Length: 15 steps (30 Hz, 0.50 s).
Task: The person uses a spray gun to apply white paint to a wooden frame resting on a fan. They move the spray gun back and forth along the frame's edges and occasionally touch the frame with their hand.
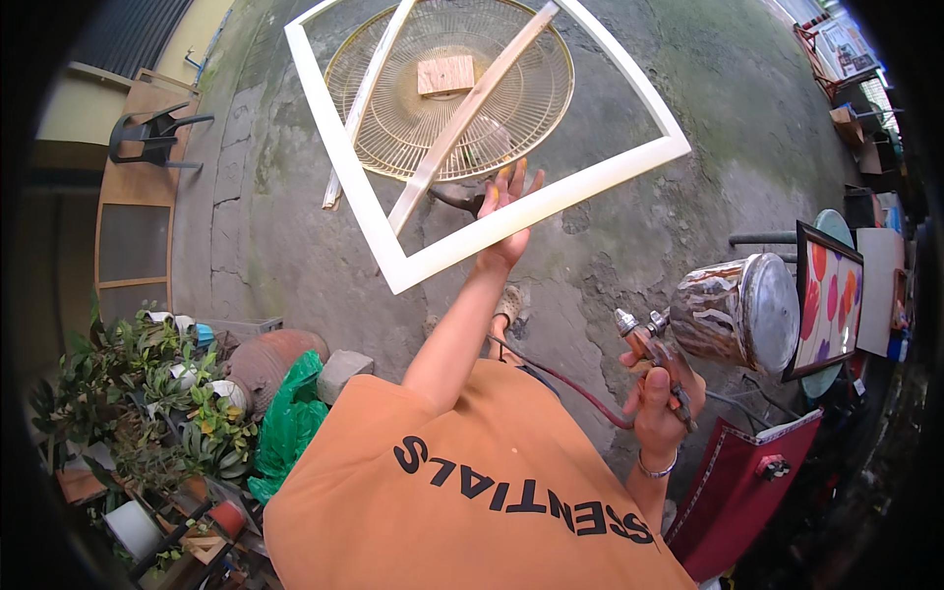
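Note:
My right hand (pixel 665 403) is closed around a spray gun (pixel 651 349) with a silver nozzle. Attached to the gun is a paint-streaked metal cup (pixel 723 313), tipped sideways. My left arm stretches forward, and my left hand (pixel 508 202) has its fingers apart near the rim of a round wire fan guard (pixel 393 118). A white rectangular frame (pixel 551 205) lies above that guard on two wooden strips (pixel 462 116); its near bar crosses in front of part of my left hand. Whether my fingertips touch the guard, I cannot tell.
A dark red hose (pixel 570 382) runs by my waist toward the gun. Potted plants (pixel 187 403), a green plastic bag (pixel 290 423) and a clay jar (pixel 278 366) stand on the left. To the right are a framed flower picture (pixel 828 300) and a dark red panel (pixel 742 492).

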### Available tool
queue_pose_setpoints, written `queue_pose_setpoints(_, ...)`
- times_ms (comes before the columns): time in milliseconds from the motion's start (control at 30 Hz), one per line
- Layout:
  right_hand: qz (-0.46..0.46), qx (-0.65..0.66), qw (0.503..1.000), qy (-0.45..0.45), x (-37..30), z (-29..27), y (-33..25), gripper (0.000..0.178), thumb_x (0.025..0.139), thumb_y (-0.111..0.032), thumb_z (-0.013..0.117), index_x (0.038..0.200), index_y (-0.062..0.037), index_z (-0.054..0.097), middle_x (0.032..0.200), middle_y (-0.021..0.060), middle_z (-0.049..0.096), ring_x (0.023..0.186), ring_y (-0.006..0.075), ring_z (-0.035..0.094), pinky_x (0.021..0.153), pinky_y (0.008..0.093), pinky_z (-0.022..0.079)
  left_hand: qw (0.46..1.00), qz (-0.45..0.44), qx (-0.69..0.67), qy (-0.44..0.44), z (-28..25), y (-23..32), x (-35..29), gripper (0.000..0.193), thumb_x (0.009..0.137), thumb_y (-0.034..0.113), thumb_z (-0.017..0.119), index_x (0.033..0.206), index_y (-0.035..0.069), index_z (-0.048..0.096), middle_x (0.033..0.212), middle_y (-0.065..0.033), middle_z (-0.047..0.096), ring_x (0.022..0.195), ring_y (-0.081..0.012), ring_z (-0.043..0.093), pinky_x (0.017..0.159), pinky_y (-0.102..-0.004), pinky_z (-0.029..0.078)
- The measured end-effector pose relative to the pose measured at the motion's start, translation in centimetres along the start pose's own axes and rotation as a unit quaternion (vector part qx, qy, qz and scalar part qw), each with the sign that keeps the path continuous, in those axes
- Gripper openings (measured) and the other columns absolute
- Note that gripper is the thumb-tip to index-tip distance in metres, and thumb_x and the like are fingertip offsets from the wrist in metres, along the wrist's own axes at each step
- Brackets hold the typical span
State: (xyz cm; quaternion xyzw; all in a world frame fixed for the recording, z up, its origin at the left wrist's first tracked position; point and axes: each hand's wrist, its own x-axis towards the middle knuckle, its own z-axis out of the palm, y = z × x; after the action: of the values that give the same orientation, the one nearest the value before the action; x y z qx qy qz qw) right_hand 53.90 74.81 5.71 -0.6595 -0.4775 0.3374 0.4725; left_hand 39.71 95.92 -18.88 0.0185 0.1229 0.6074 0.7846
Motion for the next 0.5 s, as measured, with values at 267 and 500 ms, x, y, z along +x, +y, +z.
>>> queue_pose_setpoints(267,-0.017,-0.017,1.0,-0.015,0.2,1.7,-0.9,0.049,0.099,-0.041,0.054,0.11,0.0051,0.067,0.08,0.0082,0.071,0.043,0.0061,0.053,0.045,0.0215,0.04,0.933,-0.153,0.324,-0.044,-1.9,-3.3,-2.2,0.05,0.102,0.049,0.04,0.132,0.013,0.057,0.137,-0.0099,0.057,0.131,-0.0253,0.048,0.11,-0.0418,0.036)
queue_pose_setpoints(500,-0.082,-0.067,0.993,0.051,2.5,3.4,-3.2,0.04,0.101,-0.032,0.054,0.111,0.004,0.068,0.08,0.0104,0.071,0.041,0.0054,0.05,0.041,0.0206,0.037,0.617,-0.481,0.495,-0.378,-0.6,-7.0,-18.1,0.06,0.103,0.054,0.038,0.108,0.002,0.068,0.108,-0.0061,0.068,0.105,-0.0171,0.058,0.096,-0.0319,0.044)
